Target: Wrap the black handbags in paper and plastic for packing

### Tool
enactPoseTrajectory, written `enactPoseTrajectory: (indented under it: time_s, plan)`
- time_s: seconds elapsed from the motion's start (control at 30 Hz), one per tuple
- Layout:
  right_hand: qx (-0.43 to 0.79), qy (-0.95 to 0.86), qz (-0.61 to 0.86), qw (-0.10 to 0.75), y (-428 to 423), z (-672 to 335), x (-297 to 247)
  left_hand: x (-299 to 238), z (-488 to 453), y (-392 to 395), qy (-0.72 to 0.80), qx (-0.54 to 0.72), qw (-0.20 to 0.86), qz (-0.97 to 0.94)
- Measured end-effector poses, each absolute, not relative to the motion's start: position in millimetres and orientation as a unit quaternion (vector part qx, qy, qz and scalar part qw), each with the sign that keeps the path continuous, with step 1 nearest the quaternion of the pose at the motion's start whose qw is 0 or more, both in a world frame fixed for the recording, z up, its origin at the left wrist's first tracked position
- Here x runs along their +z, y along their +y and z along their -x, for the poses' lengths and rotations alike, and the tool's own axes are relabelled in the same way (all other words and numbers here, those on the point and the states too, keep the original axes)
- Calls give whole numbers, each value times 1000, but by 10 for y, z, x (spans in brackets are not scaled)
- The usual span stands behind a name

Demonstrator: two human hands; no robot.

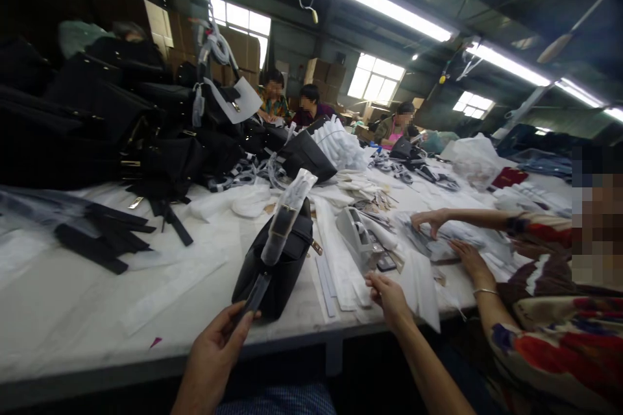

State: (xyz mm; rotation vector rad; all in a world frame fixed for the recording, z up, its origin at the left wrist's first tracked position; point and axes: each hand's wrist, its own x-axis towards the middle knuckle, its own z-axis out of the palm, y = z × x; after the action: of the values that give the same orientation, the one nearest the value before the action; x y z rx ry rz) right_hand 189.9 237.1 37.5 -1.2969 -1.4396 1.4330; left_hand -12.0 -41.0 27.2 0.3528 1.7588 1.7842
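Observation:
My left hand point(214, 353) is at the table's near edge, fingers pinched on the lower end of a black strap point(282, 227) wrapped in clear plastic, which rises up over a black handbag point(277, 266) standing on the white table point(97, 311). My right hand point(389, 298) reaches to the right of the bag, fingers curled onto white paper sheets point(350, 279) lying beside a grey tape dispenser point(357, 237).
A person in a patterned top sits at the right, both hands point(452, 233) on plastic-wrapped items. A heap of black bags point(111, 123) fills the left and back. Black straps point(107, 233) lie at left. Other people sit at the far end.

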Motion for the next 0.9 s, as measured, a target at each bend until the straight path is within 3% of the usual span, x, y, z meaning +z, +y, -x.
enactPoseTrajectory:
  time_s: [0.23,0.5,0.73,0.9]
  plan:
    - [696,-650,240,188,1018,-1037,747,283,140,-422,653,676,284,-191]
    - [628,-706,313,91,866,-469,864,210,161,-448,635,686,293,-202]
    - [597,-717,350,86,902,-555,746,286,161,-480,607,698,337,-175]
    - [728,-642,215,109,957,-653,457,382,182,-525,572,679,444,-123]
